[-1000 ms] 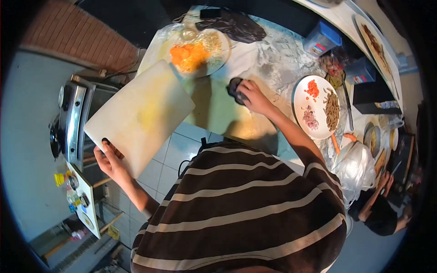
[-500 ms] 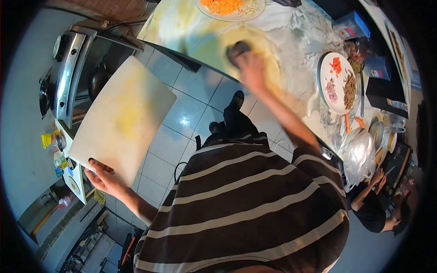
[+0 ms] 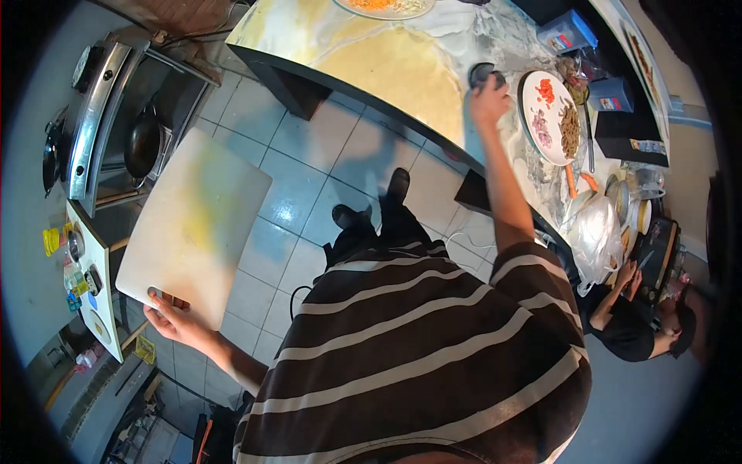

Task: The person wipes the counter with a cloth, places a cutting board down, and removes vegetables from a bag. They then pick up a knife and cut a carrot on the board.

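Note:
My left hand (image 3: 179, 319) grips a large white cutting board (image 3: 189, 232) by the handle slot at its lower corner, holding it over the floor. Yellowish stains show on the board. My right hand (image 3: 490, 104) is closed on a dark, rounded object (image 3: 484, 75) at the marble counter (image 3: 402, 69); what it is I cannot make out. Just right of that hand lies an oval white plate (image 3: 558, 147) with red pieces, pinkish pieces and brown strips in separate piles. Another plate (image 3: 394, 14) with orange and pale shreds sits at the counter's far edge.
At left stand a stove (image 3: 97, 124) and a dark wok (image 3: 143, 145). Blue-lidded containers (image 3: 568, 32), a carrot (image 3: 571, 181) and a plastic bag (image 3: 593, 236) sit along the right. A person in black (image 3: 624, 332) holds a knife at the lower right.
My right hand has moved right across the counter with the dark object, closer to the oval plate. The board in my left hand has shifted slightly left and down in view.

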Available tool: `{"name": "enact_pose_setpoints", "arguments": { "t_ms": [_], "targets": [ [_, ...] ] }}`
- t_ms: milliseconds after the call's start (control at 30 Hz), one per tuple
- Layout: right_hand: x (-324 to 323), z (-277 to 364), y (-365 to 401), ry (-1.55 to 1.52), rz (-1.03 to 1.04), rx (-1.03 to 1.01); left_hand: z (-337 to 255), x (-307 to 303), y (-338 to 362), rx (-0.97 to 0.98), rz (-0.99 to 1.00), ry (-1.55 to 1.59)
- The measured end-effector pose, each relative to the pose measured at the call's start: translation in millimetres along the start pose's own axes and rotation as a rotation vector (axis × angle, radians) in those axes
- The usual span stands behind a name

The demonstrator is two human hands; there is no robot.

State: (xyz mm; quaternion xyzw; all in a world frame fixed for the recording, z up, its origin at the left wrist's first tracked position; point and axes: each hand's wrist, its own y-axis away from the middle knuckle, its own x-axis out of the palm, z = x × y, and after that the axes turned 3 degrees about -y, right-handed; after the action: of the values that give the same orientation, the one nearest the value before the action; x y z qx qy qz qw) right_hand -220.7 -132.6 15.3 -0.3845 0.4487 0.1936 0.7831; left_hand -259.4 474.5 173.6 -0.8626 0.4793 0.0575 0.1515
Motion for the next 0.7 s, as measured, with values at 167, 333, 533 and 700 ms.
{"name": "enact_pose_setpoints", "arguments": {
  "t_ms": [167,333,533,700],
  "targets": [
    [-4,129,128,-0.655,0.550,-0.707,-3,18,4,-0.035,-0.033,-0.027],
    [-75,120,116,-0.726,0.448,-0.499,-9,43,3,-0.009,0.027,0.038],
    [-28,-9,59,0.024,-0.024,0.039,11,40,5,-0.072,0.095,0.096],
    [-41,105,134,-0.484,0.700,-0.610,23,47,-5,-0.066,0.159,0.105]
  ]
}}
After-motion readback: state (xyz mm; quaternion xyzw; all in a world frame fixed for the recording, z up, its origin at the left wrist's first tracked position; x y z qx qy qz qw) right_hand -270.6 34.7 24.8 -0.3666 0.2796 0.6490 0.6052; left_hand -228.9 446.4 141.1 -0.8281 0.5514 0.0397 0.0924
